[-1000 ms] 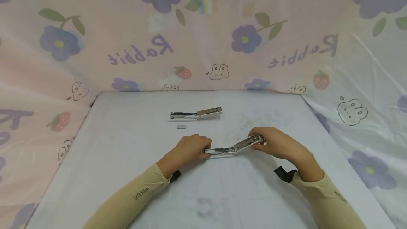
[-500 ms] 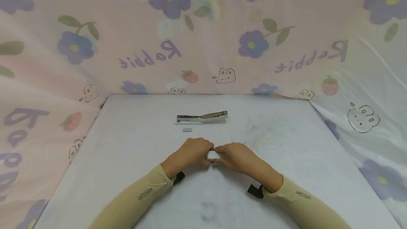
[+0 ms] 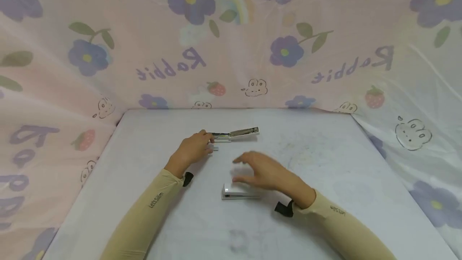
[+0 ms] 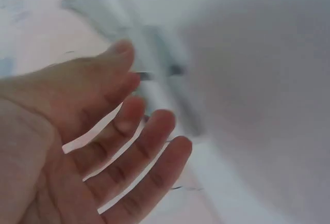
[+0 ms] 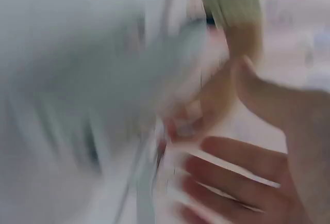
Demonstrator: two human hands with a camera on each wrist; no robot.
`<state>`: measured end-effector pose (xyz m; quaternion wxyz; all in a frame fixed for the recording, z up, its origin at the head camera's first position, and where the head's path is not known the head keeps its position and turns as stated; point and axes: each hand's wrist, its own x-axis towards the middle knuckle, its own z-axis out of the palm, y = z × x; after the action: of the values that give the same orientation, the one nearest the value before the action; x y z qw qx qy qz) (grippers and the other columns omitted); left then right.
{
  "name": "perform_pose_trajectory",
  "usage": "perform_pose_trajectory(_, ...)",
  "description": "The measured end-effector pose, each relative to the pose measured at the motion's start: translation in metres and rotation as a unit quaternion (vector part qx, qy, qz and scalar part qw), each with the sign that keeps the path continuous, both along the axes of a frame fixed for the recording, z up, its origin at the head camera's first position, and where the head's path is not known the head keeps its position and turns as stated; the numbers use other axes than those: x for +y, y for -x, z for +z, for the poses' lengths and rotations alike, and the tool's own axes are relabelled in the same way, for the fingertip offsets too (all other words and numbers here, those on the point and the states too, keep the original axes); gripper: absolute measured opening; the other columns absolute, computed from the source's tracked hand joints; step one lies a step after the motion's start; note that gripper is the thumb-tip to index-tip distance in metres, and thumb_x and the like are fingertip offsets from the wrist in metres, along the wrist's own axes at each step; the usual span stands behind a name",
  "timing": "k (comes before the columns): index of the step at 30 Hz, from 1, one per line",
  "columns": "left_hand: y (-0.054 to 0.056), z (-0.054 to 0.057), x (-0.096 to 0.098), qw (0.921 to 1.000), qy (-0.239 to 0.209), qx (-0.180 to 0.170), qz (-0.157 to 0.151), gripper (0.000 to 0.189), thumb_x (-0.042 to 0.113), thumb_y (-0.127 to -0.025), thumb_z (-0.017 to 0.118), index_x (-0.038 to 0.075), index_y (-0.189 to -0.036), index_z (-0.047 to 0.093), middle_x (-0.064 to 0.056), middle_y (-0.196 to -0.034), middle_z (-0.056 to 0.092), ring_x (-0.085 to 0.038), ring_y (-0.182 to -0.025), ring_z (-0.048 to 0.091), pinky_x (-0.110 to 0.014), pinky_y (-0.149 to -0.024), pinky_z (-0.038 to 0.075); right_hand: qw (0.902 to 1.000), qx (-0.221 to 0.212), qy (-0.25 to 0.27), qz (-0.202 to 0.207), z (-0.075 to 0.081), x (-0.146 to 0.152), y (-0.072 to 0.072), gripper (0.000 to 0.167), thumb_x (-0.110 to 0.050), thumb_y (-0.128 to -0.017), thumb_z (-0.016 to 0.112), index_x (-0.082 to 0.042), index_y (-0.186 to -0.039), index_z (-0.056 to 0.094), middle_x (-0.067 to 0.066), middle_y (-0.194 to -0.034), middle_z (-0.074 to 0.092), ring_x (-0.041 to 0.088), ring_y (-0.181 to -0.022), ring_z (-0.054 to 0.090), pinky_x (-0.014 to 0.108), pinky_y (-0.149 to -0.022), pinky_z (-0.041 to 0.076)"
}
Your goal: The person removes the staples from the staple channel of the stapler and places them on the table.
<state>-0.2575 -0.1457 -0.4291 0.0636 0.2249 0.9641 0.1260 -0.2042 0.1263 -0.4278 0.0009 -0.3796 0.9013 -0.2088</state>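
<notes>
A white stapler (image 3: 231, 191), its top folded down, lies on the near part of the table. Just behind and above it my right hand (image 3: 267, 171) hovers with fingers spread, holding nothing; it covers the stapler's right end. Farther back lies a second stapler (image 3: 244, 132), unfolded, its metal channel showing and its top tilted up to the right. My left hand (image 3: 195, 147) is at its left end, fingers apart in the left wrist view; contact cannot be made out. A small grey staple strip (image 3: 215, 149) lies by the left fingertips, partly hidden. Both wrist views are blurred.
The white table (image 3: 325, 163) ends at a hanging cloth (image 3: 231, 51) printed with flowers and rabbits, which also rises along both sides. Faint smudges mark the tabletop on the right.
The near stapler's top was folded down between both hands, then the stapler was let go nearer the front. My left hand moved back to the unfolded stapler; the right lifted away.
</notes>
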Motion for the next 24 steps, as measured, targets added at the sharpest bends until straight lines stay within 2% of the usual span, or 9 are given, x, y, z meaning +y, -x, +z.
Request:
perform_pose_trajectory(2, 0.011, -0.009, 0.002, 0.9995, 0.024, 0.021, 0.008, 0.029, 0.023, -0.101, 0.078, 0.010, -0.125, 0.069, -0.011, -0.119, 0.066, -0.029, -0.106, 0.070, -0.047, -0.081, 0.061, 0.9970, 0.045, 0.030, -0.055, 0.003, 0.012, 0.028, 0.058, -0.039, -0.095, 0.083, -0.007, -0.141, 0.066, 0.015, -0.145, 0.064, 0.034, -0.134, 0.059, 0.055, -0.114, 0.046)
perform_pose_trajectory(4, 0.017, -0.014, 0.005, 0.9986, 0.043, 0.029, 0.010, 0.026, 0.024, -0.100, 0.079, 0.010, -0.120, 0.070, -0.010, -0.116, 0.067, -0.029, -0.104, 0.070, -0.046, -0.081, 0.061, 0.9905, 0.061, 0.052, -0.112, 0.000, 0.025, 0.055, 0.065, -0.034, -0.094, 0.085, -0.005, -0.146, 0.060, 0.020, -0.154, 0.055, 0.042, -0.144, 0.048, 0.060, -0.119, 0.038)
perform_pose_trajectory(6, 0.020, -0.017, 0.011, 0.9973, 0.061, 0.039, 0.001, 0.020, 0.022, -0.099, 0.081, 0.011, -0.112, 0.070, -0.007, -0.110, 0.068, -0.026, -0.100, 0.070, -0.045, -0.079, 0.061, 0.9863, 0.022, 0.053, -0.155, -0.006, 0.036, 0.076, 0.070, -0.033, -0.096, 0.083, -0.005, -0.153, 0.053, 0.022, -0.161, 0.047, 0.045, -0.150, 0.040, 0.062, -0.122, 0.033)
perform_pose_trajectory(8, 0.022, -0.018, 0.014, 0.9962, 0.073, 0.046, -0.014, 0.017, 0.020, -0.098, 0.081, 0.012, -0.106, 0.069, -0.004, -0.105, 0.067, -0.022, -0.095, 0.068, -0.042, -0.078, 0.060, 0.9830, -0.044, 0.050, -0.171, -0.016, 0.044, 0.088, 0.074, -0.035, -0.098, 0.081, -0.006, -0.158, 0.048, 0.021, -0.161, 0.048, 0.044, -0.149, 0.043, 0.062, -0.121, 0.036)
perform_pose_trajectory(12, 0.029, -0.010, 0.015, 0.9976, 0.036, 0.052, -0.028, 0.017, 0.017, -0.097, 0.081, 0.013, -0.102, 0.066, 0.001, -0.096, 0.064, -0.016, -0.085, 0.061, -0.038, -0.073, 0.056, 0.9803, -0.105, 0.042, -0.162, -0.033, 0.047, 0.101, 0.064, -0.037, -0.102, 0.077, -0.010, -0.155, 0.053, 0.016, -0.147, 0.062, 0.038, -0.133, 0.060, 0.057, -0.109, 0.050)
perform_pose_trajectory(15, 0.038, -0.001, 0.016, 0.9972, -0.023, 0.068, -0.023, 0.017, 0.017, -0.098, 0.080, 0.010, -0.107, 0.068, 0.000, -0.096, 0.066, -0.016, -0.085, 0.062, -0.037, -0.075, 0.055, 0.9830, -0.093, 0.043, -0.153, -0.034, 0.047, 0.103, 0.051, -0.031, -0.103, 0.076, -0.009, -0.146, 0.061, 0.014, -0.134, 0.070, 0.033, -0.118, 0.067, 0.052, -0.100, 0.055)
perform_pose_trajectory(17, 0.044, 0.003, 0.017, 0.9949, -0.039, 0.090, -0.026, 0.016, 0.015, -0.099, 0.079, 0.008, -0.110, 0.070, -0.002, -0.099, 0.069, -0.018, -0.089, 0.066, -0.038, -0.078, 0.057, 0.9833, -0.090, 0.046, -0.152, -0.033, 0.047, 0.104, 0.046, -0.028, -0.103, 0.075, -0.009, -0.143, 0.063, 0.013, -0.131, 0.071, 0.032, -0.114, 0.069, 0.051, -0.098, 0.056)
perform_pose_trajectory(20, 0.052, 0.004, 0.020, 0.9933, -0.028, 0.108, -0.032, 0.012, 0.012, -0.100, 0.076, 0.008, -0.111, 0.074, -0.002, -0.103, 0.072, -0.019, -0.094, 0.069, -0.038, -0.080, 0.059, 0.9839, -0.093, 0.045, -0.146, -0.032, 0.046, 0.104, 0.044, -0.027, -0.103, 0.076, -0.009, -0.142, 0.064, 0.012, -0.132, 0.072, 0.030, -0.112, 0.069, 0.050, -0.097, 0.057)
perform_pose_trajectory(24, 0.059, -0.003, 0.020, 0.9946, -0.008, 0.098, -0.034, 0.009, 0.010, -0.100, 0.075, 0.009, -0.109, 0.075, -0.002, -0.105, 0.073, -0.018, -0.095, 0.070, -0.039, -0.083, 0.060, 0.9838, -0.098, 0.040, -0.145, -0.031, 0.043, 0.103, 0.045, -0.028, -0.103, 0.076, -0.009, -0.142, 0.064, 0.011, -0.131, 0.072, 0.029, -0.112, 0.070, 0.049, -0.096, 0.057)
